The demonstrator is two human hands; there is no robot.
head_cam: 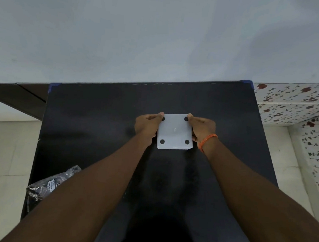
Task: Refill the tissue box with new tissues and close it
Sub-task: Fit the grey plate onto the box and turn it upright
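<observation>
Bare forearms, orange thread wristband [207, 141]

The tissue box [175, 131] shows only one flat white face with four dark round pads; its other faces and its opening are hidden beneath it, so whether it is shut cannot be told. The left hand [148, 126] covers the box's left side and part of one far pad, and the right hand [201, 128] covers its right side. The fingers of both hands curl out of sight under the box. At the near left, a dark plastic packet [42, 187] is partly hidden by the left forearm; its label is too small to read. The worktop [98, 126] has its near edge hidden behind the arms.
</observation>
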